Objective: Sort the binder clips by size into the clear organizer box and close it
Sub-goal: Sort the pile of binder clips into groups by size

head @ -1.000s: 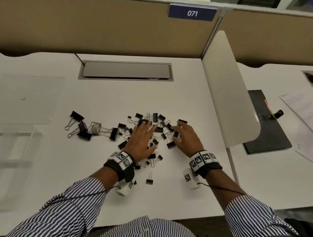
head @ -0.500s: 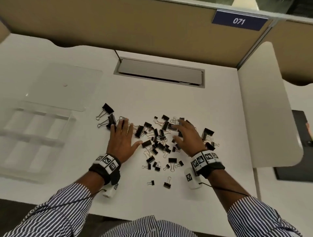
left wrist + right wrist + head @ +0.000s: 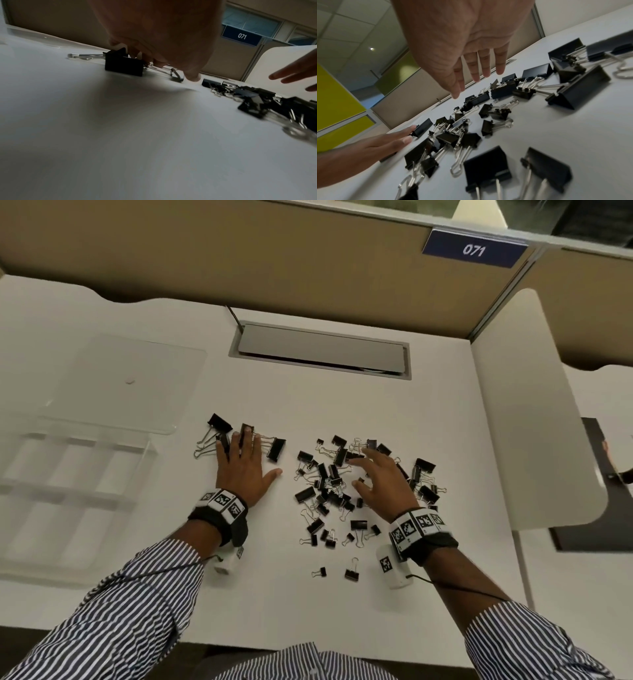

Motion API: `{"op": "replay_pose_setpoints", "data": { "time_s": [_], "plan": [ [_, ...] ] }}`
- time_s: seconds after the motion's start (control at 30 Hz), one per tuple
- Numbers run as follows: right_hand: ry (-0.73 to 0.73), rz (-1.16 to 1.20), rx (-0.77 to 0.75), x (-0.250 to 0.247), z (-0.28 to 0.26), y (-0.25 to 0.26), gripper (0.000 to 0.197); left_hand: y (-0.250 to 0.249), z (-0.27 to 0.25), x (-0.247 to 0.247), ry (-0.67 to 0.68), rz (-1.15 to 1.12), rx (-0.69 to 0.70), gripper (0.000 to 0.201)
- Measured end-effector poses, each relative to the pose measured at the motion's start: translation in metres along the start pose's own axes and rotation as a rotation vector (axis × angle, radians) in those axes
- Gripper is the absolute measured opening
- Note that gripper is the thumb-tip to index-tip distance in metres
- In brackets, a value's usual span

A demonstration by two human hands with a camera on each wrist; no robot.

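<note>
Black binder clips of mixed sizes lie scattered in a pile (image 3: 322, 474) on the white desk. A few large clips (image 3: 275, 449) sit apart at the pile's left. My left hand (image 3: 241, 463) lies flat, its straight fingers resting on those large clips (image 3: 123, 66). My right hand (image 3: 380, 474) hovers spread over the pile's right part, holding nothing; its palm and straight fingers (image 3: 476, 75) show above the clips (image 3: 488, 117). The clear organizer box (image 3: 20, 573) stands at the far left, empty, its lid (image 3: 126, 381) lying open behind it.
A grey cable hatch (image 3: 322, 350) is set into the desk behind the clips. A tan partition (image 3: 274, 261) runs along the back and a white divider panel (image 3: 534, 422) closes the right side. Two small clips (image 3: 351, 573) lie near the front edge.
My left hand has left the middle of the pile and moved left onto the large clips. The right hand stayed over the pile. The view swung left, bringing the organizer box in.
</note>
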State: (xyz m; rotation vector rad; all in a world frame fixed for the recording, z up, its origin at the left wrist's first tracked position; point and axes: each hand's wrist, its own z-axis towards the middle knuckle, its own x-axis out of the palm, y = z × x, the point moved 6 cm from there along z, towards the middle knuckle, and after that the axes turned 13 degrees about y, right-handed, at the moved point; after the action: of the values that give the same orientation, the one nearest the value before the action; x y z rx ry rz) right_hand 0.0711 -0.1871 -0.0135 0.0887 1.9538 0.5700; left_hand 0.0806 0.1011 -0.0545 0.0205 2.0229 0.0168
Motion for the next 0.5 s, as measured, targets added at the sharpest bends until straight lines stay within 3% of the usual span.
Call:
{"op": "replay_pose_setpoints", "data": {
  "time_s": [0.17, 0.23, 0.33, 0.4, 0.5],
  "plan": [
    [-0.032, 0.024, 0.042, -0.006, -0.004, -0.006, 0.044, -0.004, 0.003, -0.016, 0.007, -0.092, 0.003, 0.089],
    [-0.040, 0.017, 0.068, -0.008, -0.004, -0.012, 0.045, -0.018, -0.005, -0.027, -0.108, -0.141, 0.160, 0.075],
    [-0.054, -0.007, 0.105, -0.009, -0.005, -0.021, 0.044, -0.047, -0.028, -0.038, -0.300, -0.231, 0.526, 0.045],
    [-0.074, 0.010, 0.146, -0.011, -0.005, -0.027, 0.043, -0.063, -0.038, -0.035, -0.219, -0.275, 0.645, 0.033],
    [-0.130, 0.059, 0.195, -0.017, -0.006, -0.036, 0.039, -0.077, -0.039, -0.019, 0.001, -0.188, 0.654, 0.037]
  ]
}}
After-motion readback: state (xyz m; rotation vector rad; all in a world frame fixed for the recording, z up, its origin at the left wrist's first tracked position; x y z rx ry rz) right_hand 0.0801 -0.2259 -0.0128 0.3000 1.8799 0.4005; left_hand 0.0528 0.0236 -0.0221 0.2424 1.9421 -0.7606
